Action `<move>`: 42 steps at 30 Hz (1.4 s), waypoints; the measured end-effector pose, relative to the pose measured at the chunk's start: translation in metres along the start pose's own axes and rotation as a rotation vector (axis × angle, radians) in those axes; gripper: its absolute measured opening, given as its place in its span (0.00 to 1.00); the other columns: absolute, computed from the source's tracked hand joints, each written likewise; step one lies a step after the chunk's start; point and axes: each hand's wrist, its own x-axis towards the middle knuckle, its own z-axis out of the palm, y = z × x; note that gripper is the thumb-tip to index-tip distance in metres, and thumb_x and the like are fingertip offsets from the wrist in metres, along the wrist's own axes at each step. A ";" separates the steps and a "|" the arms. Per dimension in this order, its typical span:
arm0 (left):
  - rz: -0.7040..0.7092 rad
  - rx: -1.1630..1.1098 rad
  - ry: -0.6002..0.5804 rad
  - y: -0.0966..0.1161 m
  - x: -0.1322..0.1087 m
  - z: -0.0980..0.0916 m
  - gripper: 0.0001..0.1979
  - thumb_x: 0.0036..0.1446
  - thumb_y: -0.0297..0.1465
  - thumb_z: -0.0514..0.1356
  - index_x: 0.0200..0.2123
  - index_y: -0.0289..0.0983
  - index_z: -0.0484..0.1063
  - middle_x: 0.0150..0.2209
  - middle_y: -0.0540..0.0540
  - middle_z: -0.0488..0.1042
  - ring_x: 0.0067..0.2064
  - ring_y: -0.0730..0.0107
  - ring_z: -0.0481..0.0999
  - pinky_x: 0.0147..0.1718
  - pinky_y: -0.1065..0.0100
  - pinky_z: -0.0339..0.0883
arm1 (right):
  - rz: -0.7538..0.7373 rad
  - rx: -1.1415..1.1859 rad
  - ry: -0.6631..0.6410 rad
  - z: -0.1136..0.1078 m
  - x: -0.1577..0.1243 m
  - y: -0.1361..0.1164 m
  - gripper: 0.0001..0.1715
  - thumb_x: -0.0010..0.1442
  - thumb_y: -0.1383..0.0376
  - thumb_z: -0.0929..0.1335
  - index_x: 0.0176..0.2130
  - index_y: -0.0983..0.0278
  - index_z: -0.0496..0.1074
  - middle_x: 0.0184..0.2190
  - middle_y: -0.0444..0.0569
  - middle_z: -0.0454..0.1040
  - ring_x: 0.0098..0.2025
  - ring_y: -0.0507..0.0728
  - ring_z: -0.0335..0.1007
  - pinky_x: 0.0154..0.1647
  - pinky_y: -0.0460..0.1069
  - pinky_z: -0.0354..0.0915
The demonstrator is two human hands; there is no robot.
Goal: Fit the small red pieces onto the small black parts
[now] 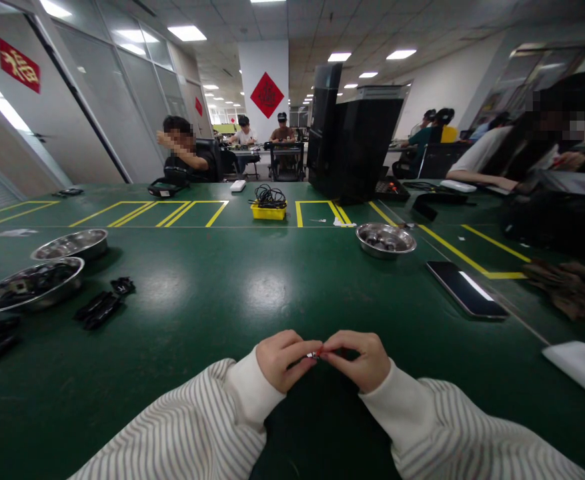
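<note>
Close to the near edge of the green table [207,373], my two hands meet at the fingertips. My left hand [283,360] is closed in a pinch on a tiny part [313,355] with white, silvery and reddish bits; its exact kind is too small to make out. Thumb and forefinger of my right hand [359,359] are pinched together at the right end of the same part, touching it. The fingertips cover most of the piece. Both forearms are in striped sleeves, and the hands are just above the table surface.
Two metal bowls [75,245] and black plastic parts [99,308] lie at left. Another metal bowl [386,252] and a phone [465,290] are at right. Farther back stand a yellow box of cables [269,212] and black computer cases [367,143]. People sit around the table.
</note>
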 end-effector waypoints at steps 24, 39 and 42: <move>-1.047 0.789 -0.091 -0.196 -0.041 -0.126 0.19 0.52 0.36 0.49 0.42 0.35 0.72 0.35 0.39 0.71 0.36 0.57 0.70 0.30 0.66 0.62 | 0.232 -0.038 -0.078 -0.005 0.002 0.001 0.10 0.52 0.65 0.64 0.27 0.67 0.73 0.22 0.49 0.75 0.21 0.52 0.69 0.19 0.45 0.63; -1.154 0.859 -0.100 -0.189 -0.036 -0.124 0.24 0.55 0.36 0.45 0.55 0.37 0.57 0.43 0.35 0.66 0.40 0.51 0.69 0.32 0.58 0.62 | 0.270 -0.035 -0.143 -0.005 0.002 0.003 0.12 0.55 0.62 0.63 0.29 0.67 0.73 0.22 0.48 0.74 0.21 0.51 0.69 0.20 0.45 0.65; -0.989 0.919 -0.064 -0.195 -0.038 -0.125 0.22 0.55 0.36 0.45 0.51 0.33 0.62 0.42 0.35 0.68 0.42 0.53 0.67 0.37 0.60 0.61 | 0.266 -0.040 -0.139 -0.005 0.002 0.002 0.11 0.55 0.63 0.64 0.29 0.67 0.73 0.22 0.48 0.74 0.21 0.51 0.68 0.20 0.45 0.65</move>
